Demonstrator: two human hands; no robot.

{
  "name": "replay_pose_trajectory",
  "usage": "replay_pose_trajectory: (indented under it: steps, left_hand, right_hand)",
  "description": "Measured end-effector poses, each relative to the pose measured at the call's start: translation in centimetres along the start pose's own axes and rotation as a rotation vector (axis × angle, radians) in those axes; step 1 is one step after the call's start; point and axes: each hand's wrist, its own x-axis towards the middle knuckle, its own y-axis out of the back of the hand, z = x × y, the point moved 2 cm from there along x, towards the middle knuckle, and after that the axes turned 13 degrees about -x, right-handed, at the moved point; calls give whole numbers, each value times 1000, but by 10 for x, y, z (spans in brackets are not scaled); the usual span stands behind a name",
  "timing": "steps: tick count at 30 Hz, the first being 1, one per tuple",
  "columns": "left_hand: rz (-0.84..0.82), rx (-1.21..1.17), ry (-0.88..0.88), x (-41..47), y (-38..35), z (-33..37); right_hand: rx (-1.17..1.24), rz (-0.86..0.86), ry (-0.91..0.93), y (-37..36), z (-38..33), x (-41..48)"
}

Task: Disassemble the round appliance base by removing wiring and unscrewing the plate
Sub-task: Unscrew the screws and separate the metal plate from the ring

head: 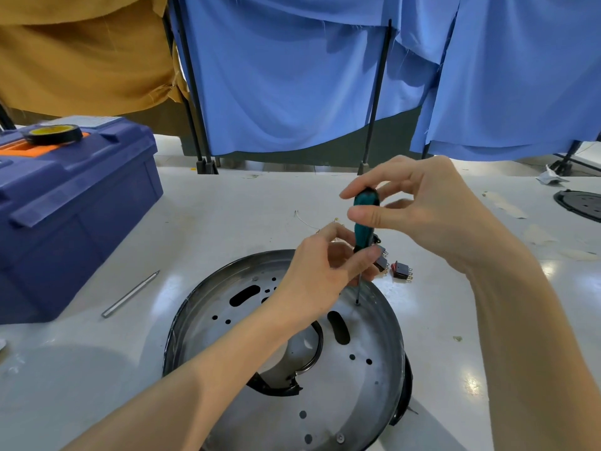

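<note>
On the white, glossy table [227, 206], close to the near edge, lies the round base [357, 369], its metal plate facing up, pierced with holes and slots and ringed by a dark rim; a screwdriver [364, 222] with a green handle stands upright, its tip set on the far right part of the plate; the right hand [422, 209] pinches the top of the handle between thumb and curled fingers; the left hand [318, 278] pinches the bottom of the handle, its forearm crossing over the plate; just beyond the base lie small switches [402, 271] and a thin wire [309, 222]; a metal rod [130, 294] lies to the left, near a blue toolbox [71, 203] with a roll of tape [53, 134] on its lid; another dark round part [582, 205] sits at the right edge, with crumpled paper [551, 177] near it; ceiling lights glare on the surface, which bears scraps and scuffs; behind the table, blue cloth [292, 76] and mustard cloth [81, 53] hang from black stands [377, 92], closing off the room.
</note>
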Motion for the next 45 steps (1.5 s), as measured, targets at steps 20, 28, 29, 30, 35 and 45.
replay_pose_trajectory:
  steps: [20,28,29,30,35,45]
  left_hand:
    - [36,-12,12,-1,2,1]
    - [4,35,17,0,0,-1]
    - [13,35,18,-1,0,0]
    - [10,41,14,-1,0,0]
    - [-41,-25,18,0,3,1]
    - [-84,-119,46,-2,1,2]
  right_hand:
    - [43,-80,40,-4,1,0]
    - [147,-84,68,2,6,-1]
    - [92,-77,60,2,5,-1]
    - [53,-50,52,1,4,0]
    - [259,-75,49,7,5,-2]
    - [197,-118,60,1,2,0]
